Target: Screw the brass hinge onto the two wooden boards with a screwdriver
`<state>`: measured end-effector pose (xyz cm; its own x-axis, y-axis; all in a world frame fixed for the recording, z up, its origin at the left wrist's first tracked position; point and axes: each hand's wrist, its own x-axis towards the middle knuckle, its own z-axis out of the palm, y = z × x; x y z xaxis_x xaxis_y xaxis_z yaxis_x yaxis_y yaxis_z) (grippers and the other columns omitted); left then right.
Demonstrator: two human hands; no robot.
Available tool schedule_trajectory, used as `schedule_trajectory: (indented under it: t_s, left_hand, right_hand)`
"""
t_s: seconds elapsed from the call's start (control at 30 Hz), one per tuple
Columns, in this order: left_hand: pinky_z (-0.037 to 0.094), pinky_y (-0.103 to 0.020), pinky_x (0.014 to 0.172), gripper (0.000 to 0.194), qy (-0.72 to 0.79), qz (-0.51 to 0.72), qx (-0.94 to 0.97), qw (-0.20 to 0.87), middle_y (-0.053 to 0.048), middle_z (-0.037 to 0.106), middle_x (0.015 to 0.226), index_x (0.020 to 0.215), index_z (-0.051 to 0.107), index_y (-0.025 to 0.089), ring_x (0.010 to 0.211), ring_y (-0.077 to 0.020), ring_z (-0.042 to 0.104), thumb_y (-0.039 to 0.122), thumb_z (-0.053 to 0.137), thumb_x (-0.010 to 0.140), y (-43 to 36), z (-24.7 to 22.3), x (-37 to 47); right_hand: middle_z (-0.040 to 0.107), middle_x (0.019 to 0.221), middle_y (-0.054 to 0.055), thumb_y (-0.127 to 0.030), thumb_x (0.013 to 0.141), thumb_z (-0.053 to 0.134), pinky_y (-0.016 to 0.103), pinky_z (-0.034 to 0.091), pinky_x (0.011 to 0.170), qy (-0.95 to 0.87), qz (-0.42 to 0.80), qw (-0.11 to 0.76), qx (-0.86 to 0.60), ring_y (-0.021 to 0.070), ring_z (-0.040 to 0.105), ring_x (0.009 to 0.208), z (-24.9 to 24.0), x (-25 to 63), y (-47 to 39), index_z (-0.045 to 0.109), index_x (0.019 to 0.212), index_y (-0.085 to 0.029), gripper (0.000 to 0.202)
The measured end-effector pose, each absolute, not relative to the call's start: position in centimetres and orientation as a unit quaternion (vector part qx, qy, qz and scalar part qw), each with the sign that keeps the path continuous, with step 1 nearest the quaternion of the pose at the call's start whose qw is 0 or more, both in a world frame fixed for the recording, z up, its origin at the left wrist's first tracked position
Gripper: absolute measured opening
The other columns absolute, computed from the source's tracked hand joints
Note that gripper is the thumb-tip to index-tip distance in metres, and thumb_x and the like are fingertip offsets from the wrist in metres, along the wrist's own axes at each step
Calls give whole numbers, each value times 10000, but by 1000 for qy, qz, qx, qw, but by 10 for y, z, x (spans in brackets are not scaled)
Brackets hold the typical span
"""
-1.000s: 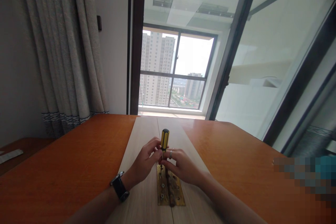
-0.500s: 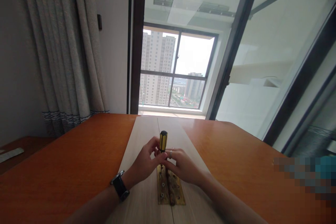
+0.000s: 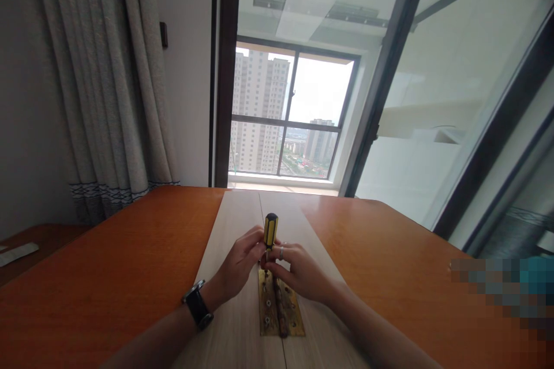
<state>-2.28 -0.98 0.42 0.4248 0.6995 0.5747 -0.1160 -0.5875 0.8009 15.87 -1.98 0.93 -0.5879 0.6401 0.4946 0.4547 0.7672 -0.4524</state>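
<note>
A yellow-and-black screwdriver (image 3: 270, 232) stands nearly upright over the far end of a brass hinge (image 3: 269, 314). My left hand (image 3: 242, 262), with a watch on its wrist, has its fingers closed around the lower handle from the left. From the right, my right hand (image 3: 296, 265), wearing a ring, pinches around the shaft just below the handle. The tip comes down near a screw in the hinge's left leaf. Screw heads show in that leaf, and open holes in the right one. My fingers hide the hinge's far end.
Two pale wooden boards (image 3: 242, 210) lie side by side under the hinge, along an orange-brown table (image 3: 359, 230). A grey curtain (image 3: 104, 81) hangs at the left. Glass doors and a window stand beyond the table.
My left thumb and fingers have shifted back slightly along the screwdriver, uncovering part of the shaft. The handle leans slightly more to the right. My right hand has barely moved.
</note>
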Motion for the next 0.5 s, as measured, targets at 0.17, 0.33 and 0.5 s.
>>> schedule_trajectory:
  t_s: [0.17,0.33,0.5]
  left_hand:
    - [430,-291,744,327,198,503,737,405,-49,547,889,899,593,151,826,-184,514,447,463,952,-6,-2,-22]
    - [427,-294,778,328,213,503,727,415,-40,570,888,963,557,165,849,-186,529,486,573,896,0,-12,-21]
    - [431,-288,760,341,224,504,721,418,-31,569,859,947,552,165,826,-182,533,482,634,852,-1,-12,-21]
  right_hand:
    - [687,759,43,-249,931,561,249,456,659,-879,134,329,-318,171,615,699,10,158,-20,665,804,-185,177]
    - [710,789,53,-285,956,545,273,491,715,-882,143,323,-313,189,649,762,13,157,-22,696,893,-195,186]
    - [721,817,59,-305,957,545,278,496,732,-882,146,323,-312,195,658,779,13,158,-22,699,926,-193,193]
